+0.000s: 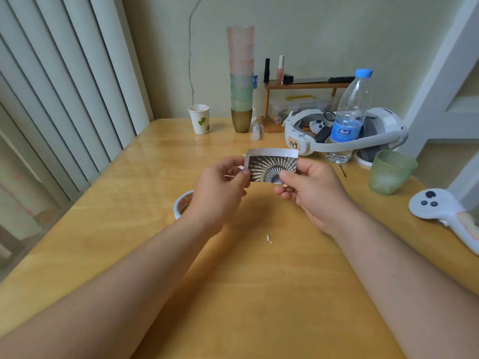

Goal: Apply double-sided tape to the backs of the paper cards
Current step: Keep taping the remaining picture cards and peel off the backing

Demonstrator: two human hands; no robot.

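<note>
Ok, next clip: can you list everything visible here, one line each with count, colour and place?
card: one, grey-brown print with white border, held above the table centre
tape roll: one, white and orange, table, partly behind the left wrist
table: one, yellow wood
paper cup: one, white with green marks, far left
stacked cups: one tall stack, pink over green over gold, far centre
water bottle: one, clear, blue cap, far right
headset: one, white, behind the bottle
green cup: one, right edge
controller: one, white, right edge
small shelf: one, brown, far side
left hand: pinches the card's left edge
right hand: pinches the card's lower right
</note>
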